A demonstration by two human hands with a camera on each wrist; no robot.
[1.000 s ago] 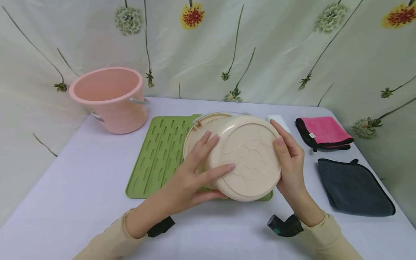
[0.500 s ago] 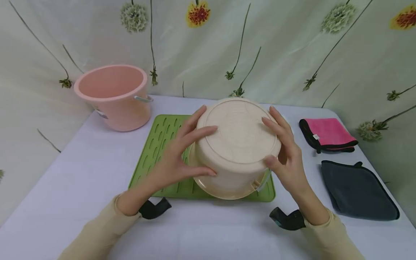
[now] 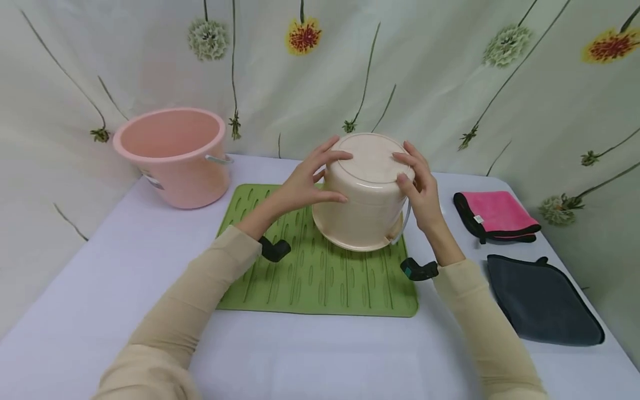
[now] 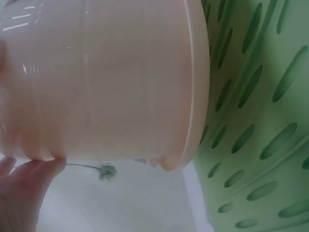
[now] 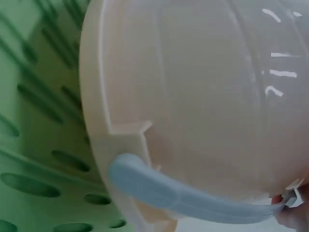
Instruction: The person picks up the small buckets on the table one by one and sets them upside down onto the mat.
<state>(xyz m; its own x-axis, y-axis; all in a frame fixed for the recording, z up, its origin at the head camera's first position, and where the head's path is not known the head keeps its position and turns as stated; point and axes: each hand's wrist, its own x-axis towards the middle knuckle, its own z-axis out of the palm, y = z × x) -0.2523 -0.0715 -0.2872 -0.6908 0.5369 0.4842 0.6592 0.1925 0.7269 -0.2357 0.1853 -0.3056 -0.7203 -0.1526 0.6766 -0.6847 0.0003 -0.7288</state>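
A cream bucket (image 3: pixel 360 208) stands bottom up over the back part of the green drying mat (image 3: pixel 305 283), its ridged base facing upward. My left hand (image 3: pixel 311 180) grips the base end from the left, thumb on the side wall and fingers over the base edge. From the right, my right hand (image 3: pixel 422 191) holds the same end. Both wrist views put the bucket's rim (image 4: pixel 195 92) at the mat's surface or very close to it; full contact cannot be judged. The grey handle (image 5: pixel 193 200) hangs along the bucket's right side.
A pink bucket (image 3: pixel 175 178) stands upright at the back left of the white-covered table (image 3: pixel 125 266). To the right lie a folded pink cloth (image 3: pixel 500 214) with black edging and a dark grey cloth (image 3: pixel 545 300). A flowered curtain (image 3: pixel 430 72) hangs behind.
The cream bucket has turned from tilted, base toward me, to upside down. Both hands have carried it away from me to the back of the mat and shifted their grip around its base.
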